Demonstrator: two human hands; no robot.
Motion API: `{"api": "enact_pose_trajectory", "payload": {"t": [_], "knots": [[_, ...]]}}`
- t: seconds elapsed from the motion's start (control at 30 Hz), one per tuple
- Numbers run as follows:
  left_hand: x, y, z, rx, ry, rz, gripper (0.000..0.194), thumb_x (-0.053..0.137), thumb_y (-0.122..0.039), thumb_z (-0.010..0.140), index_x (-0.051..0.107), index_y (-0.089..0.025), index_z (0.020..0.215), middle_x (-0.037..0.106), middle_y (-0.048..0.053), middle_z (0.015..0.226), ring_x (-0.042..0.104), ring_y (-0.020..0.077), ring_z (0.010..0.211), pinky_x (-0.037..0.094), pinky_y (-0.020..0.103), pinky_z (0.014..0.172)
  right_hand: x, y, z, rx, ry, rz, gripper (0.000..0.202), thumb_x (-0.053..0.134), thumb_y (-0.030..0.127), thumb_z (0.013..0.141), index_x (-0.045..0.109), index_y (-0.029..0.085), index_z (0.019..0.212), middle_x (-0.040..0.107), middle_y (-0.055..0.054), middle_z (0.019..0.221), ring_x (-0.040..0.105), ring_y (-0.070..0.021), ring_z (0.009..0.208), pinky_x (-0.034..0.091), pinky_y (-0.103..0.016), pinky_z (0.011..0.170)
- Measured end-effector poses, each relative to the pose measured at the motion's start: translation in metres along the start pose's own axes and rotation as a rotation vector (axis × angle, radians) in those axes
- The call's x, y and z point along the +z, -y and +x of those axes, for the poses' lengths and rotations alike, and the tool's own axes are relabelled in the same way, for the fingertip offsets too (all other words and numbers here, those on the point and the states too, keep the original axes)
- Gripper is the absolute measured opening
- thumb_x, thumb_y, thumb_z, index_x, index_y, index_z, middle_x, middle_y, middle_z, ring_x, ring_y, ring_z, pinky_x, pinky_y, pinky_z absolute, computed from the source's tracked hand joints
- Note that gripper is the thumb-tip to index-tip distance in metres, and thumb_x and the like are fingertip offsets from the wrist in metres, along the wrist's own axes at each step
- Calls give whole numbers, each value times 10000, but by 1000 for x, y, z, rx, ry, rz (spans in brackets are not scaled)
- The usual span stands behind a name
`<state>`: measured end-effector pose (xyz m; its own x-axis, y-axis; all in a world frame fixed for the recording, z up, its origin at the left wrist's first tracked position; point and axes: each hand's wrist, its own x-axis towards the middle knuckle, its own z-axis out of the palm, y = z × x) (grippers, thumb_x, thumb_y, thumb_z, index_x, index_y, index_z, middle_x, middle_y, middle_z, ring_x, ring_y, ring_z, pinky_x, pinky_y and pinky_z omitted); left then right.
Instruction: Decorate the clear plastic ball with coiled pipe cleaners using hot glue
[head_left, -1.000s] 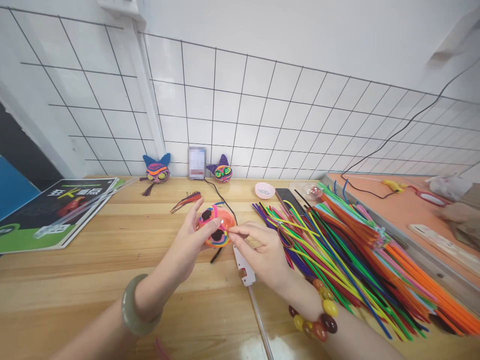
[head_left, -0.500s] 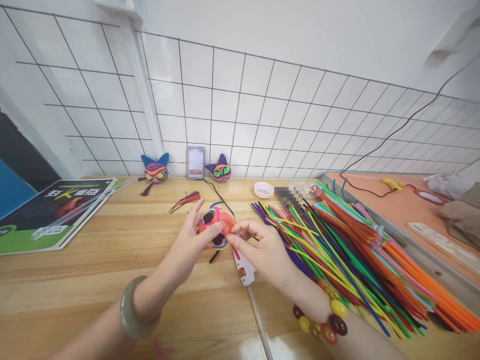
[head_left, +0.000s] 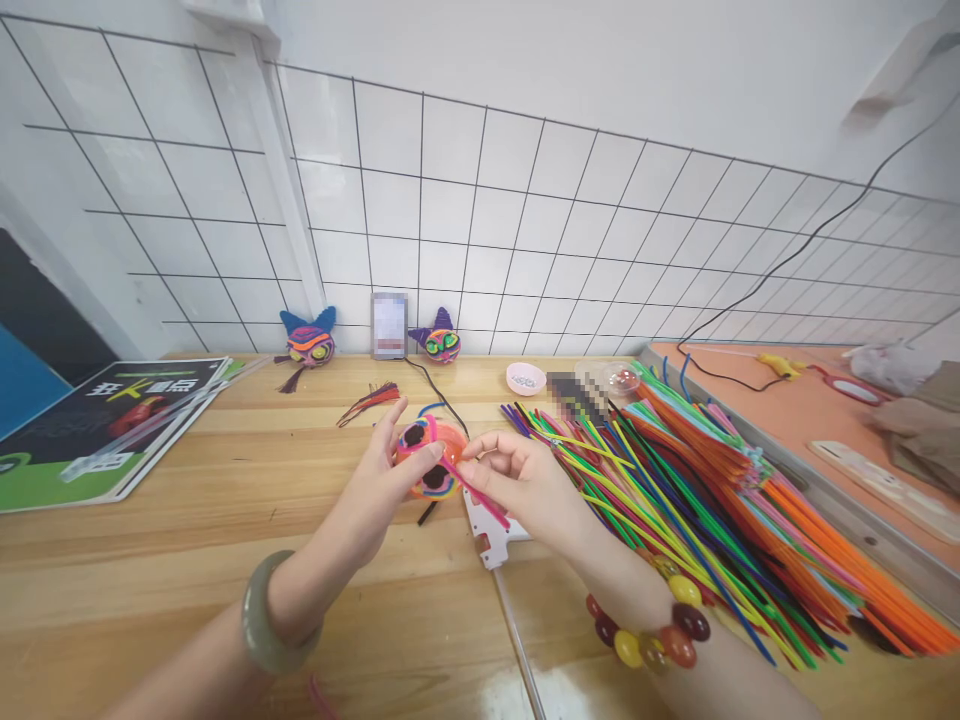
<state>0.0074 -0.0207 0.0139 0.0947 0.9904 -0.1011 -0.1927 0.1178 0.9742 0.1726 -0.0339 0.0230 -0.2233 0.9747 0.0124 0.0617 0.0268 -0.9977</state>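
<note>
L hand (head_left: 375, 490) grips orange ball (head_left: 453, 440) btwn thumb + fingers; R hand (head_left: 534, 492), tips nearly closed, pinches pink pipe cleaner (head_left: 493, 509) beside it. Prob. laying trim; next needs steady L thumb, light R guiding.

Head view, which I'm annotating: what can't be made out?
All in the head view:
Part of the craft ball: behind the left hand.
Part of the glue gun: behind the right hand.
Upright screen: pixelated.
Pink bowl's contents: too small.
Bottom pink strand: cut off by edge.
</note>
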Motion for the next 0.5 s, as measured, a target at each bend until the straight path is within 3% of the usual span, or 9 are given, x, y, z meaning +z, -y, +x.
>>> {"api": "enact_pose_trajectory", "payload": {"t": [0.2,0.3,0.43,0.5], "knots": [[-1,1,1,-78,4,-65,814,711,-397,748,299,-314,1446,588,104,1256,619,230,978,493,285,700,-4,4,2,83,58,191,371,735,475,692,591,163,830,576,44,555,392,-46,396,285,-186,405],[-2,0,0,-106,18,-73,787,693,-387,765,294,-330,1441,593,95,1251,607,242,1007,498,283,667,-3,2,0,60,69,105,347,683,479,750,575,161,841,597,31,581,375,-42,392,260,-180,393],[-3,0,0,-125,21,-93,764,676,-381,779,293,-326,1438,593,100,1249,603,241,1011,503,293,676,-1,0,-6,-56,-27,-135,293,660,445,794,558,172,825,589,27,668,487,-69,506,357,-178,446],[-3,0,1,-113,19,-109,747,672,-376,784,306,-317,1433,583,109,1265,606,241,1010,502,294,684,-1,2,-10,-3,34,-139,311,653,463,795,514,186,828,607,29,671,498,-71,472,363,-181,427]]}}
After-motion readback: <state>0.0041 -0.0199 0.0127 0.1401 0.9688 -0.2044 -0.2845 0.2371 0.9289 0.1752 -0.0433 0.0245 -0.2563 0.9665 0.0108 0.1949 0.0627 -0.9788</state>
